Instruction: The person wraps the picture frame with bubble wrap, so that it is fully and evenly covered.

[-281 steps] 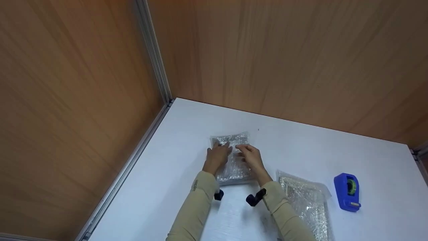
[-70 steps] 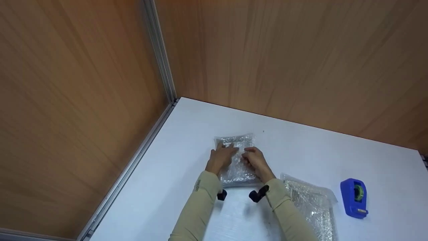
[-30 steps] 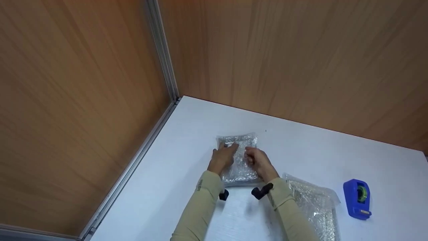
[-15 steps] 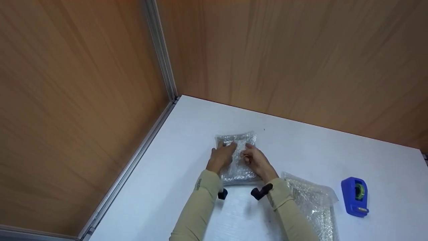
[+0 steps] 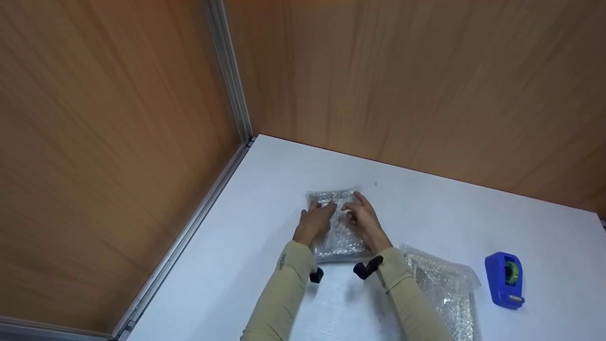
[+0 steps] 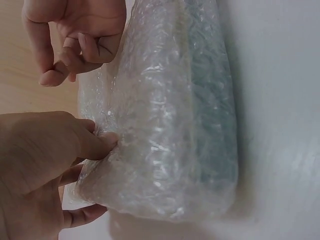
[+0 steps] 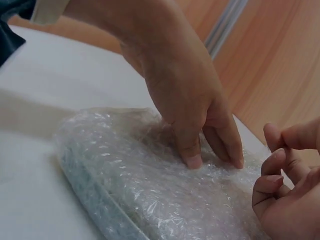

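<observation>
A flat package in clear bubble wrap (image 5: 338, 244) lies on the white table under both hands. In the left wrist view, my left hand (image 6: 40, 165) presses its thumb on the wrap (image 6: 155, 110), which creases around the thumb tip; its other fingers spread along the package's edge. The right wrist view shows the thumb and fingers of the left hand (image 7: 187, 95) pointing down onto the wrap. Just above the package hovers my right hand (image 5: 367, 220), index finger extended and the other fingers loosely bent. Nothing shows between the fingers of the right hand (image 6: 80, 30).
A second bubble-wrapped package (image 5: 447, 293) lies to the right, partly behind the right sleeve (image 5: 412, 303). Further right stands a blue tape dispenser (image 5: 504, 280) with a green roll. Wooden panels (image 5: 402, 85) border the table (image 5: 265, 189) at the back and left.
The right hand's index finger has straightened away from the thumb, toward the package's far right corner. My left hand keeps its place on the wrap.
</observation>
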Motion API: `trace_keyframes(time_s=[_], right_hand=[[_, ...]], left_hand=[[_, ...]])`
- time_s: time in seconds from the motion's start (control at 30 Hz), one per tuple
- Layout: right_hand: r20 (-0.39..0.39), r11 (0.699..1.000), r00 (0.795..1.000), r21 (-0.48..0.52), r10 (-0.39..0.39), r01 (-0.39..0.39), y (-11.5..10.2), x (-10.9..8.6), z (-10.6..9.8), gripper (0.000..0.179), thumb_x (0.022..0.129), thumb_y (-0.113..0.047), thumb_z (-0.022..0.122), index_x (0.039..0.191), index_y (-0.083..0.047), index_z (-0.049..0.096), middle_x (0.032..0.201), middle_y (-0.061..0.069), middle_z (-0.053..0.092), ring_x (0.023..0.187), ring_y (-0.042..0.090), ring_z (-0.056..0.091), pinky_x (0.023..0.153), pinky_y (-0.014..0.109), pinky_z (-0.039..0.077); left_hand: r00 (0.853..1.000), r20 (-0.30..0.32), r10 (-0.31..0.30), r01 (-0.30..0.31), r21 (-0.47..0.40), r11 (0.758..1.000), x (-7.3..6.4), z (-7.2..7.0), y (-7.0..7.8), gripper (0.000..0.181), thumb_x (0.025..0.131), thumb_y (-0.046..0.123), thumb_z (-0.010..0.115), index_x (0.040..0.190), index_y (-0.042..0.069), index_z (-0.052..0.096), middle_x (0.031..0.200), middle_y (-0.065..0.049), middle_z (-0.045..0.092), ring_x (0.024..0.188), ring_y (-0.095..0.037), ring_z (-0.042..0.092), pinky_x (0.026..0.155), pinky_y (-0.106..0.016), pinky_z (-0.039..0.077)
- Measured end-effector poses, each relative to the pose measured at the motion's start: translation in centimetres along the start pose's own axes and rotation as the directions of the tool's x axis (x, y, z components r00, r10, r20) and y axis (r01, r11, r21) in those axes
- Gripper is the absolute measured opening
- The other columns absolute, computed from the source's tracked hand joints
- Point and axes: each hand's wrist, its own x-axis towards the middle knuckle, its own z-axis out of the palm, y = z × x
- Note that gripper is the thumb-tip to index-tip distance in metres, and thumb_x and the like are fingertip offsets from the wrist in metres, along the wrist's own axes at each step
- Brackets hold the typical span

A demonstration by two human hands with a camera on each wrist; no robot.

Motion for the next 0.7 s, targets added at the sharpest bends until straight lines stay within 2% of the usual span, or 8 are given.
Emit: trace_keyframes(time_s=[0.2, 0.37, 0.57, 0.7], right_hand=[[-0.029, 0.996, 0.999, -0.093, -0.015, 0.012, 0.0, 0.7, -0.5, 0.07, 0.087, -0.012, 0.057, 0.146, -0.027, 0.021, 0.093, 0.004, 0.062, 0.055, 0.007, 0.042, 0.047, 0.02, 0.033], [-0.029, 0.995, 0.998, -0.089, -0.056, 0.053, 0.0, 1.0, -0.7, 0.069, 0.089, -0.013, 0.056, 0.146, -0.028, 0.021, 0.096, 0.006, 0.062, 0.052, 0.006, 0.041, 0.044, 0.019, 0.032], [-0.031, 0.988, 0.992, -0.106, -0.12, 0.116, 0.1, 1.4, -0.4, 0.067, 0.091, -0.016, 0.056, 0.147, -0.026, 0.02, 0.098, 0.006, 0.063, 0.053, 0.007, 0.041, 0.044, 0.019, 0.031], [-0.073, 0.985, 0.991, -0.14, -0.112, 0.101, 0.2, 1.3, 0.1, 0.067, 0.091, -0.017, 0.056, 0.147, -0.025, 0.021, 0.097, 0.005, 0.064, 0.058, 0.01, 0.045, 0.048, 0.021, 0.035]], left_hand=[[1.0, -0.003, -0.018, 0.018, -0.002, 1.0, -0.1, 0.4, 0.3, 0.054, 0.093, 0.01, 0.05, 0.141, 0.03, 0.036, 0.138, -0.002, 0.046, 0.135, -0.028, 0.025, 0.105, -0.058, 0.024], [1.0, -0.003, -0.016, 0.016, 0.002, 1.0, 0.1, 0.5, 0.6, 0.055, 0.092, 0.009, 0.051, 0.141, 0.029, 0.037, 0.138, -0.002, 0.045, 0.133, -0.026, 0.027, 0.106, -0.056, 0.023], [1.0, 0.003, 0.029, -0.029, 0.064, 0.998, 0.1, 0.6, 0.7, 0.051, 0.094, 0.009, 0.048, 0.141, 0.027, 0.038, 0.141, 0.003, 0.043, 0.134, -0.025, 0.027, 0.104, -0.057, 0.025], [0.999, 0.006, 0.045, -0.046, 0.093, 0.995, 0.0, 0.6, 0.6, 0.05, 0.094, 0.01, 0.048, 0.14, 0.027, 0.039, 0.142, 0.005, 0.042, 0.133, -0.024, 0.028, 0.104, -0.057, 0.026]])
